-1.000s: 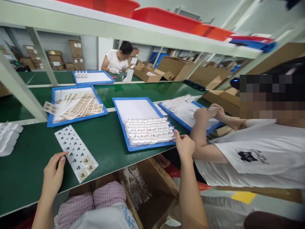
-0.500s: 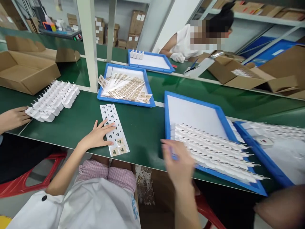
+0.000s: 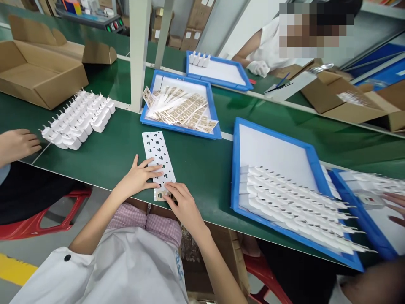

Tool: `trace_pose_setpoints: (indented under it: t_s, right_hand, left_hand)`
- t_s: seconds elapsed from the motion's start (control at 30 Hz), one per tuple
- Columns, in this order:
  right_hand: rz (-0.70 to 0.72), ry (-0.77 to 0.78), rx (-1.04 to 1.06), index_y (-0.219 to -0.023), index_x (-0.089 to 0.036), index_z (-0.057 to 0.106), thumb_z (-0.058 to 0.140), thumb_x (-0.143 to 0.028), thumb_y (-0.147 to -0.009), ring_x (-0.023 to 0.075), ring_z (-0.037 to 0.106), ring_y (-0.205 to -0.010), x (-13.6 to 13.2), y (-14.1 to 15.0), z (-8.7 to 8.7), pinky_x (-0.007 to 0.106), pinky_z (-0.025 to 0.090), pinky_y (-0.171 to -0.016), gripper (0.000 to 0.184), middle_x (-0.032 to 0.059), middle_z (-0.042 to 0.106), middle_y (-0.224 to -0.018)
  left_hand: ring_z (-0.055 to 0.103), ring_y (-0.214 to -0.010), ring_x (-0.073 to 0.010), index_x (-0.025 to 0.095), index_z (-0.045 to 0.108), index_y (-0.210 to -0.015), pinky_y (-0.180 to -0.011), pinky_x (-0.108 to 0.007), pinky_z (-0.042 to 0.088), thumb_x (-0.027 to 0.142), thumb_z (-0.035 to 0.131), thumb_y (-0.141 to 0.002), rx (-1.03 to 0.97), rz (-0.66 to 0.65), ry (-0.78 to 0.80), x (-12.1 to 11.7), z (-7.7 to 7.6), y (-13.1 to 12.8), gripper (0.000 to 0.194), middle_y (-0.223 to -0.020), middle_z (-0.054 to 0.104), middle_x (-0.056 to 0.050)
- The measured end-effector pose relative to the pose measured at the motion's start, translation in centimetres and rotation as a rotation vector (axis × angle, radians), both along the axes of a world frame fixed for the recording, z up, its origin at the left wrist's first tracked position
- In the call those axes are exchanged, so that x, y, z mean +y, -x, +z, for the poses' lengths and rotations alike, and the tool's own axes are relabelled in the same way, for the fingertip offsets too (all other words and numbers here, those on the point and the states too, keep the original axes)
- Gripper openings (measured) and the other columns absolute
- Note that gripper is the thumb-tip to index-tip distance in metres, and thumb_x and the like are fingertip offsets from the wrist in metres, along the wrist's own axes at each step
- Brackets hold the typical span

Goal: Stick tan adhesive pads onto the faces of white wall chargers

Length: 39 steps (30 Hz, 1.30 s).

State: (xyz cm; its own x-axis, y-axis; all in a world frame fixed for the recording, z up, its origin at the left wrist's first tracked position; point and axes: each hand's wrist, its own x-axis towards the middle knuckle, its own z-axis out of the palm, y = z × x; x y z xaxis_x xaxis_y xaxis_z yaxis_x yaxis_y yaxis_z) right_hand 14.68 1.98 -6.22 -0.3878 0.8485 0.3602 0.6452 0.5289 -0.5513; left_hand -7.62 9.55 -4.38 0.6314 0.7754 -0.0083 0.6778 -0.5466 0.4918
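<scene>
A white sticker sheet (image 3: 160, 150) lies on the green table in front of me, its upper part showing dark cut-out shapes. Tan stickers (image 3: 159, 195) remain visible at the near end. My left hand (image 3: 136, 179) rests on the sheet with its fingers spread. At the near end, the thumb and fingers of my right hand (image 3: 183, 204) close around a tan sticker, partly covering it. To the right is a blue-rimmed tray (image 3: 274, 139) holding rows of small white plastic parts (image 3: 284, 202) with thin metal tips.
Behind the sheet stands a blue tray (image 3: 217, 131) of tan sticker sheets. More white parts (image 3: 79, 120) stand left, near a co-worker's hand (image 3: 20, 145) and an open carton (image 3: 41, 80). Another person's hand (image 3: 397, 207) is over a tray at right. A gloved co-worker (image 3: 259, 67) sits opposite.
My right hand has moved from the tray of white parts to the sheet's near end. My left hand has gone from the sheet's edge to lying across it. The view has swung left.
</scene>
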Motion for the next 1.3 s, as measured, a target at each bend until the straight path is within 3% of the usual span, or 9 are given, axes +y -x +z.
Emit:
trace_pose_setpoints:
  t_s: [0.33, 0.47, 0.57, 1.0, 1.3]
  right_hand:
    - [-0.089, -0.063, 0.098, -0.111, -0.023, 0.071, 0.057, -0.021, -0.100, 0.0241, 0.071, -0.088, 0.4, 0.6, -0.3, 0.040, 0.063, -0.077, 0.018, 0.0087, 0.076, -0.095]
    - [-0.111, -0.068, 0.116, -0.103, -0.023, 0.071, 0.057, -0.021, -0.100, 0.0211, 0.071, -0.079, 0.5, 0.7, -0.1, 0.035, 0.061, -0.071, 0.014, 0.0061, 0.075, -0.087]
    - [-0.124, -0.079, 0.114, -0.098, -0.023, 0.071, 0.059, -0.021, -0.099, 0.0200, 0.071, -0.075, 0.4, 0.8, -0.1, 0.034, 0.060, -0.069, 0.013, 0.0051, 0.074, -0.083]
    - [-0.192, -0.237, 0.039, -0.097, -0.021, 0.071, 0.058, -0.016, -0.099, 0.0226, 0.071, -0.084, -1.0, 2.6, -0.1, 0.037, 0.059, -0.075, 0.014, 0.0087, 0.077, -0.090]
    - [-0.190, -0.304, -0.007, -0.093, -0.022, 0.069, 0.054, -0.012, -0.097, 0.0260, 0.065, -0.092, -1.4, 3.3, 0.5, 0.042, 0.057, -0.079, 0.019, 0.0104, 0.070, -0.090]
  left_hand:
    - [0.036, -0.153, -0.0367, 0.028, 0.070, -0.130, -0.123, -0.078, 0.002, 0.047, 0.055, -0.101, -0.080, -0.002, -0.056, -0.6, 0.0, -0.1, 0.038, -0.148, 0.062, -0.005]
    - [0.055, -0.137, -0.0286, 0.024, 0.077, -0.110, -0.129, -0.066, 0.007, 0.044, 0.057, -0.101, -0.201, -0.051, -0.025, -0.8, 0.1, 0.1, 0.030, -0.120, 0.077, -0.007]
    - [0.063, -0.119, -0.0247, 0.022, 0.078, -0.095, -0.131, -0.063, 0.006, 0.043, 0.055, -0.101, -0.229, -0.054, 0.009, -0.7, 0.1, 0.2, 0.032, -0.101, 0.078, -0.006]
    - [0.062, -0.121, -0.0234, 0.023, 0.079, -0.088, -0.131, -0.063, 0.008, 0.037, 0.048, -0.104, -0.231, -0.062, 0.066, -0.6, 0.3, 0.3, 0.037, -0.099, 0.081, -0.002]
    - [0.062, -0.122, -0.0242, 0.023, 0.076, -0.072, -0.131, -0.065, 0.007, 0.036, 0.045, -0.104, -0.240, -0.047, 0.054, -0.9, 0.6, 0.1, 0.046, -0.101, 0.081, -0.001]
